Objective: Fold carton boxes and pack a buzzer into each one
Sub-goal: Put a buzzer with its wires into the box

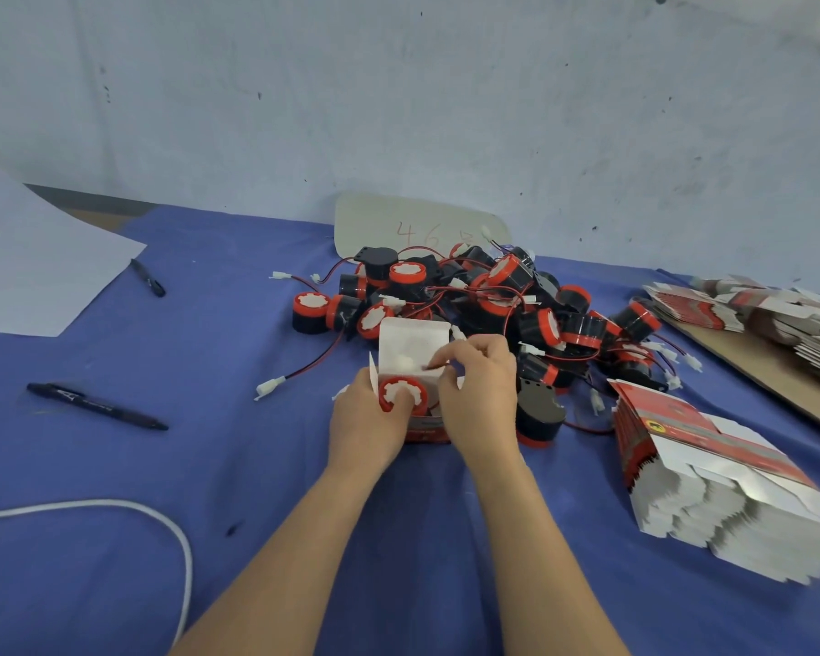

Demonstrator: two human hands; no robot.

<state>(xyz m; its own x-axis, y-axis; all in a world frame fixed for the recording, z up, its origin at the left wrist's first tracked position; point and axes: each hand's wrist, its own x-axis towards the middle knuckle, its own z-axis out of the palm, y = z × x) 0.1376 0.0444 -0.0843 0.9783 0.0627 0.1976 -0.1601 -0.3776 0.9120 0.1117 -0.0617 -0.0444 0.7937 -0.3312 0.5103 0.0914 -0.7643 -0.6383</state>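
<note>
Here we are at the middle of the blue cloth (237, 456), and the carton box (429, 430) stands with its mouth up. A buzzer (401, 393) sits in that mouth, red-and-white face toward us, its round body running straight down into the box.

The left hand (365, 419) comes in from 7 o'clock and wraps the box's left side, thumb pressing on the buzzer's face. The right hand (481, 390) is at 3 o'clock of the buzzer, thumb and forefinger pinched on a thin dark strand at the box's rim. That looks like the buzzer's lead (435, 366), though it is too small to be sure.

Now the relation that matters: the lid flap (413, 345) rises open at 12 o'clock of the buzzer, just behind the pinch. The right hand is the nearer one to it. By my reading the lead has to go down beside the buzzer first, then the flap folds toward 6 o'clock.

The heap of loose buzzers (493, 295) waits at 12 to 2 o'clock, the stack of flat cartons (711, 466) at 4 o'clock.
</note>
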